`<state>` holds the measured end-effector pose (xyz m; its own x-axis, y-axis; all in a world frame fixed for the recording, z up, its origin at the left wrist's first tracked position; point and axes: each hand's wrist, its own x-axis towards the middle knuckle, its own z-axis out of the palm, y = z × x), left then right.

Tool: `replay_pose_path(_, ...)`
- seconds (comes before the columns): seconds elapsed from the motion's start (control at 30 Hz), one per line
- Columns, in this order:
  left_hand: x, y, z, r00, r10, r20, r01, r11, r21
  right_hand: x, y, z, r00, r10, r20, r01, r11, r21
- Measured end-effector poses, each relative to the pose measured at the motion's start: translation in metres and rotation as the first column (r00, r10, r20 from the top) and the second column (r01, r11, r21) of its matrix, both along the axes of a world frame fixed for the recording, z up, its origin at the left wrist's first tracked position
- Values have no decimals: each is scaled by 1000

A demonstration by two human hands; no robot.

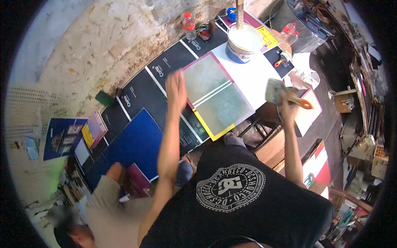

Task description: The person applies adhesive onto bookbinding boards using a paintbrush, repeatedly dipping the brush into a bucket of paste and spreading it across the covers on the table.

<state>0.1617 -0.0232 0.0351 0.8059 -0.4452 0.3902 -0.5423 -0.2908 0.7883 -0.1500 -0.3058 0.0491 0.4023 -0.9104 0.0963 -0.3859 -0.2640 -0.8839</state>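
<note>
Right now, the long table (136, 89) is stretching beneath the rough wall, its dark covering showing white bands. At its left end a co-worker (124, 213) in beige is leaning low, with the big blue board (128, 142) lying close by. Nearer the middle, the rectangular panel (206, 76) is lying on the table in front of the person in the black shirt; twin white stripes are crossing it, pink and yellow are edging it, and streaky marks are showing on its cloudy face. A white sheet (258, 80) is spreading just beyond its right side, and the tub (240, 55) of whitish stuff is standing at that sheet's far end, a stick (239, 14) rising out of it. The left hand (176, 93) is hovering or resting by the panel's left edge, fingers pressed together; I can't tell whether it is touching. Off to the right, the right hand (287, 109) is gripping the wide brush (273, 91), which is hanging apart from the panel. A red-capped bottle (189, 29) is standing against the wall.
</note>
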Motion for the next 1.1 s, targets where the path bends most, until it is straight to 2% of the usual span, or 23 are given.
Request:
replay_pose_path(0.03,29,-23,21,992,-91,89,87,995,42,23,21,9,972,160,-174,-180,978,-108)
replay_pose_path(0.07,60,-49,22,980,-195,-30,198,966,165,39,34,-25,896,432,-103,-444,883,-152)
replay_pose_path(0.1,84,-72,21,942,-261,-209,324,867,380,72,68,6,665,740,96,-691,659,-296)
replay_pose_path(0.13,98,-91,19,878,-273,-393,460,705,540,99,87,17,499,863,-78,-791,417,-447)
replay_pose_path(0.17,105,-100,15,841,-242,-485,520,611,597,126,105,27,310,922,-233,-824,138,-550)
replay_pose_path(0.23,115,-116,6,748,-144,-648,643,398,654,162,127,30,353,870,-345,-832,122,-542)
replay_pose_path(0.33,129,-127,-5,667,-128,-734,730,310,609,208,124,-10,614,681,-399,-743,329,-582)
replay_pose_path(0.4,133,-134,-16,628,-91,-773,759,290,582,223,138,-66,621,672,-403,-773,438,-459)
replay_pose_path(0.43,131,-135,-15,606,-71,-793,775,279,567,228,152,-70,624,668,-406,-779,490,-390)
replay_pose_path(0.47,130,-137,-12,565,-63,-822,803,272,531,213,173,-72,505,694,-513,-861,366,-352)
replay_pose_path(0.5,133,-138,-15,562,-57,-825,810,240,535,205,189,-70,435,799,-416,-877,272,-395)
replay_pose_path(0.57,143,-143,-21,551,-52,-833,826,178,535,195,196,-19,275,877,-395,-945,172,-277)
replay_pose_path(0.67,151,-149,-24,520,-86,-850,853,95,513,229,176,-28,568,777,-269,-732,328,-598)
replay_pose_path(0.77,145,-146,-6,527,-69,-847,849,100,519,261,181,-57,656,697,-289,-734,501,-457)
replay_pose_path(0.8,149,-150,-13,524,-56,-850,851,77,520,257,197,-66,583,736,-344,-766,356,-536)
replay_pose_path(0.83,155,-153,-15,514,-87,-854,858,59,510,247,210,-55,497,786,-368,-810,269,-520)
replay_pose_path(0.9,159,-155,-23,475,-148,-867,878,14,479,226,216,-30,291,870,-399,-921,142,-363)
replay_pose_path(1.0,159,-155,-22,502,-188,-844,865,82,496,246,193,-23,509,782,-360,-764,218,-607)
replay_pose_path(1.1,161,-159,-26,501,-138,-854,865,62,497,281,187,-50,680,671,-297,-703,480,-525)
